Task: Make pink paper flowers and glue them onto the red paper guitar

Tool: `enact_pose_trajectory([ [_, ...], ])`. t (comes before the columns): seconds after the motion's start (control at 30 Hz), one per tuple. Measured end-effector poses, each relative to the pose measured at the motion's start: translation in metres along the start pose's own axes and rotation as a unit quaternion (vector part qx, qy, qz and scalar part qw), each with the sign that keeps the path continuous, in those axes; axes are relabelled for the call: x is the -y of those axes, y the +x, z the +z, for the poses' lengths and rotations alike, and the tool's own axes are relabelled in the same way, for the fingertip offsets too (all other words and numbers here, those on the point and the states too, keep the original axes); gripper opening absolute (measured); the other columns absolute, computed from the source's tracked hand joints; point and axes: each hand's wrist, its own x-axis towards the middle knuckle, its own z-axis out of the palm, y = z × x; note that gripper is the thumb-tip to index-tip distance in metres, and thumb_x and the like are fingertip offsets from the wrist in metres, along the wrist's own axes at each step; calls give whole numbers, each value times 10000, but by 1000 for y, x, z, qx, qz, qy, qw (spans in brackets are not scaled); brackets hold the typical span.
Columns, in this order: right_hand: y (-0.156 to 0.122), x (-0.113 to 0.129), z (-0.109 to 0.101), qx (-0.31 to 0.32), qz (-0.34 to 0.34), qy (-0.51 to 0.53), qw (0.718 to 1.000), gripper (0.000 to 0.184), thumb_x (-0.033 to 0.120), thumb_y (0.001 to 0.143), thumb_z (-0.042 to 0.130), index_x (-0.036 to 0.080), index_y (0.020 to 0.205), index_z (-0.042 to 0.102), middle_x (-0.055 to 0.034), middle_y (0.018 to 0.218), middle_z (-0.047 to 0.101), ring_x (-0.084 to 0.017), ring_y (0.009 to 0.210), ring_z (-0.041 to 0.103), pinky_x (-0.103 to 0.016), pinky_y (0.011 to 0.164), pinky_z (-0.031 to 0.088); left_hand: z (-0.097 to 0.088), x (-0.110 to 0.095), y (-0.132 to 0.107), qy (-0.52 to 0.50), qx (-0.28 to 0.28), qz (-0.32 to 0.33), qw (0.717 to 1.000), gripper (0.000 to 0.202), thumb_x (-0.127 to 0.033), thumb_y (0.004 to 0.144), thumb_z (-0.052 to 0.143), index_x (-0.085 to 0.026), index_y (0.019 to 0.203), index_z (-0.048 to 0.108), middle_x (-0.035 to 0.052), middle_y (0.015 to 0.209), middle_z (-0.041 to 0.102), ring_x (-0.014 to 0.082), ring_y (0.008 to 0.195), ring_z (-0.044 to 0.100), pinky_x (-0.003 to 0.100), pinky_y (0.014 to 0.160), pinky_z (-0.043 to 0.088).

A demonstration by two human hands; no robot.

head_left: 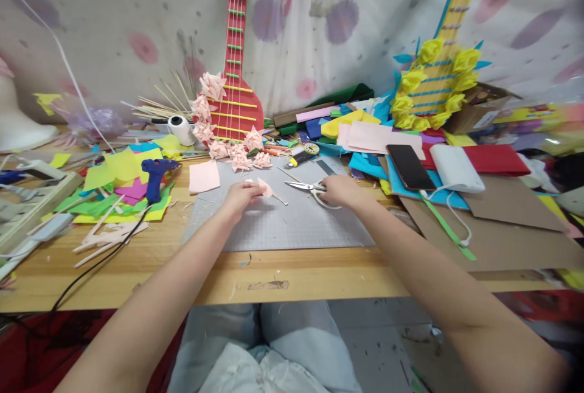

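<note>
My left hand (pixel 241 198) pinches a small piece of pink paper (pixel 264 186) above the grey cutting mat (pixel 292 229). A thin strip with a pale tip (pixel 280 200) reaches out from beside that paper. At the right of the mat, my right hand (pixel 340 191) is closed at the handles of a pair of scissors (pixel 310 189). Their blades point left and stand slightly apart. A pink paper square (pixel 204 176) lies left of my left hand. Behind both hands, several folded pink paper flowers (pixel 239 159) sit at the foot of a red paper guitar (pixel 235 98).
A blue glue gun (pixel 157 179) stands on coloured paper scraps at the left, its cord crossing the table edge. At the right lie a phone (pixel 409 166), a white power bank (pixel 456 168) and brown cardboard (pixel 515 241). A yellow-flowered paper guitar (pixel 433 89) leans behind.
</note>
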Motion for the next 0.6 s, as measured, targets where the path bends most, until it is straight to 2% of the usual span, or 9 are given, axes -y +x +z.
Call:
enact_pose_trajectory([
  [0.1,-1,-1,1,-25,13,-18,999,247,292,743,569,138,897,685,-184,963,683,-273,872,627,-317,665,429,4,0,-2,9,23,-25,999,161,-203,514,772,-113,581,657,88,740,682,143,696,606,228,578,477],
  [0.2,-1,7,-5,-77,14,20,997,242,254,743,573,127,929,660,-190,996,666,-288,916,612,-339,710,433,11,0,-3,-3,25,-23,999,148,-201,530,764,-114,584,656,73,709,668,126,660,587,217,546,462],
  [0.27,-1,18,-8,-128,4,93,987,219,258,760,563,135,926,635,-172,994,660,-281,926,604,-353,746,431,18,1,-3,-15,7,-11,1000,137,-195,541,754,-118,574,646,50,660,642,111,624,564,208,519,443],
  [0.33,1,32,-8,-166,-10,210,963,178,282,772,563,158,892,609,-130,970,659,-253,912,600,-356,774,430,25,2,-3,-27,-12,1,1000,136,-188,537,752,-124,560,634,29,621,613,105,606,550,205,507,433],
  [0.4,5,45,-2,-156,-43,374,913,199,338,769,581,172,880,579,-95,937,655,-211,866,603,-340,773,443,31,4,-2,-41,-28,12,999,142,-187,528,754,-130,551,625,19,613,602,107,613,549,204,510,432],
  [0.47,10,56,8,-86,-86,546,829,265,385,749,602,182,911,549,-53,841,645,-175,791,607,-322,742,466,35,7,-1,-52,-37,26,998,143,-197,530,751,-138,550,623,18,624,609,111,626,553,202,512,429],
  [0.53,16,64,18,-33,-120,645,754,357,378,676,675,188,942,531,-24,795,631,-154,771,605,-306,740,475,38,10,0,-54,-48,40,997,139,-207,540,745,-143,551,622,16,622,613,111,617,549,204,512,424],
  [0.6,20,67,27,-7,-126,689,714,421,357,604,730,192,934,526,-8,784,624,-138,749,601,-287,722,476,38,14,2,-51,-59,48,996,136,-213,551,742,-144,561,624,13,617,614,109,595,541,216,520,426],
])
